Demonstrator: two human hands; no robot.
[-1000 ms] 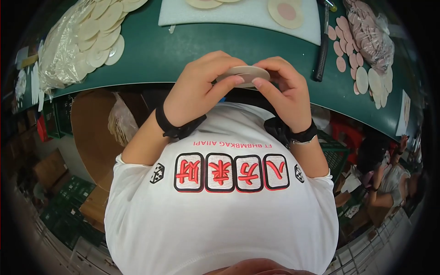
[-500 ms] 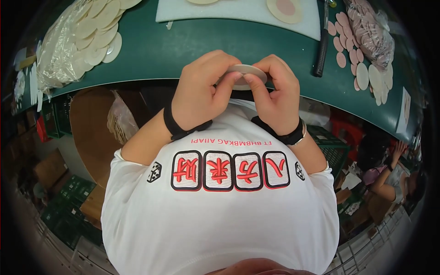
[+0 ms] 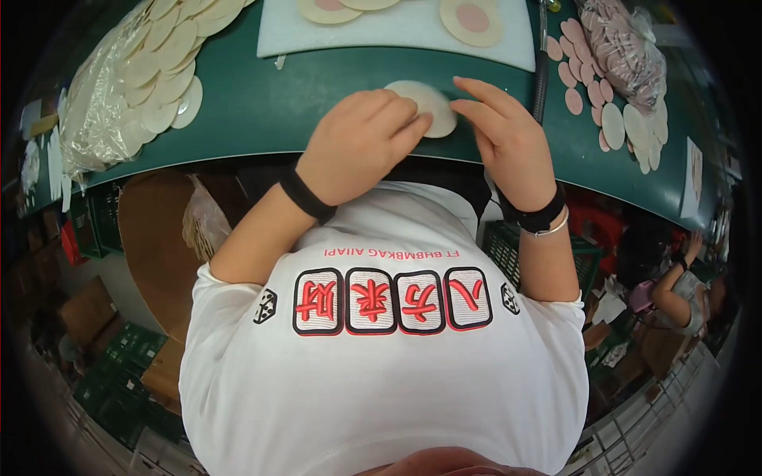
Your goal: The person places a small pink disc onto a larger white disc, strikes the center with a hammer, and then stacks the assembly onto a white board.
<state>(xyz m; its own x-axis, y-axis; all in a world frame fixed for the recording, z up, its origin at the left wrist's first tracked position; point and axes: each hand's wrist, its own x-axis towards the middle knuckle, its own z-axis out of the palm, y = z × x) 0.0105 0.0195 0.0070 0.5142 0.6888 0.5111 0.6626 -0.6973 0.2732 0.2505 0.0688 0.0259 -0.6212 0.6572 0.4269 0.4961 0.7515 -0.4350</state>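
A flat cream disc (image 3: pixel 430 107) lies at the front part of the green table, a little blurred at its far edge. My left hand (image 3: pixel 361 141) has its fingers curled over the disc's near left side and grips it there. To the right of the disc is my right hand (image 3: pixel 512 147), its fingers apart and nothing held in them. Its fingertips come close to the disc's right edge. At the far side, cream discs with pink centres, one of them a single disc (image 3: pixel 471 20), rest on a white foam sheet (image 3: pixel 397 40).
Loose cream discs (image 3: pixel 163 87) spill from a clear plastic bag (image 3: pixel 99 119) on the left. On the right are pink ovals (image 3: pixel 573 101), a bag of pink pieces (image 3: pixel 627 59) and a black-handled tool (image 3: pixel 541 87). A co-worker's arm (image 3: pixel 675 285) shows at the far right.
The disc went from being pinched edge-on between both hands to lying flatter, farther forward. My right hand has let go and moved right, its fingers spreading. The view has shifted slightly.
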